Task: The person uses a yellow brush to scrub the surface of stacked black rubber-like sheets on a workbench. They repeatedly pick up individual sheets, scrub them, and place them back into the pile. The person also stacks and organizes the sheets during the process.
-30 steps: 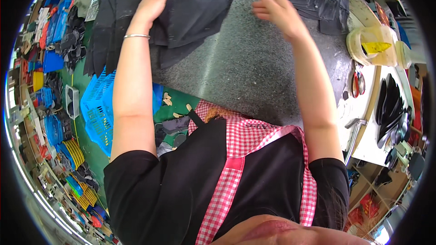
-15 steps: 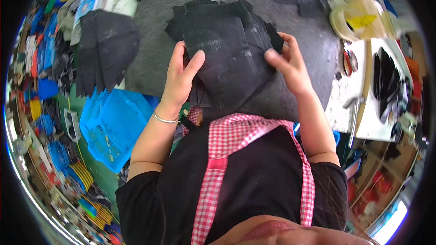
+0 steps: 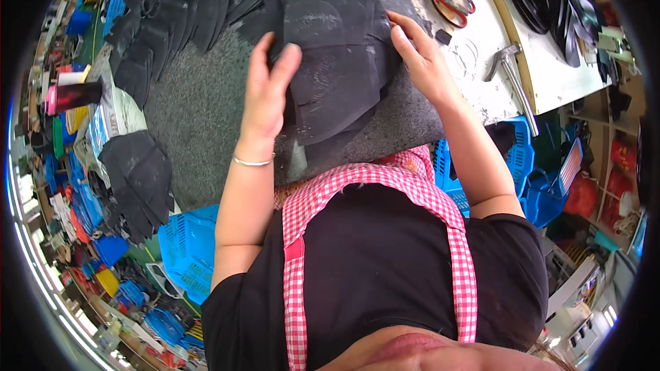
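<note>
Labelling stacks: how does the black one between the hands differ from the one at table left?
Position: the middle stack is over the tabletop; the left stack droops past its edge.
Contact: middle stack between left hand and right hand; left stack untouched.
Both are black, layered.

Dark grey speckled benchtop [image 3: 199, 103] carries overlapping flat black pieces [image 3: 196, 14], far left; white tabletop [image 3: 474, 89], right, carries red-handled scissors [image 3: 450, 10], silver metal hammer [image 3: 515, 86].
</note>
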Demonstrator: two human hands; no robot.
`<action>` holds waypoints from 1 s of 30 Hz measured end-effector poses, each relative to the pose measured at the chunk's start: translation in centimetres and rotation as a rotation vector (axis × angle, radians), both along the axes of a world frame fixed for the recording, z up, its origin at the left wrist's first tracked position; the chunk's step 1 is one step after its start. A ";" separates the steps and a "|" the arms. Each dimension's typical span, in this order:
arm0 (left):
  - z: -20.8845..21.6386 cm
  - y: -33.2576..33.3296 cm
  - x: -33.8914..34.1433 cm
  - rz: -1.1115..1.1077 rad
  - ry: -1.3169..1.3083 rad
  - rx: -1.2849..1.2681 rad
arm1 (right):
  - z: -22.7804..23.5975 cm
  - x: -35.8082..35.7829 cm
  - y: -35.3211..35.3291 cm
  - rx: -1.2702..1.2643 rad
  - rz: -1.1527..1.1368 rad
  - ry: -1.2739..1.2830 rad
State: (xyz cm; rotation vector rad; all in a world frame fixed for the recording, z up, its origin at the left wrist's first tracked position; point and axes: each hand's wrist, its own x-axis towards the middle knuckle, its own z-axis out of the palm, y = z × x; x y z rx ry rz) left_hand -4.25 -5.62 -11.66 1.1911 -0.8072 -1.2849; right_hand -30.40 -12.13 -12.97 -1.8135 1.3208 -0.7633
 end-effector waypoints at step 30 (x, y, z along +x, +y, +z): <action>1.3 -0.8 0.2 0.277 -0.407 -0.157 | -1.0 2.3 -7.1 -0.416 -0.182 -0.111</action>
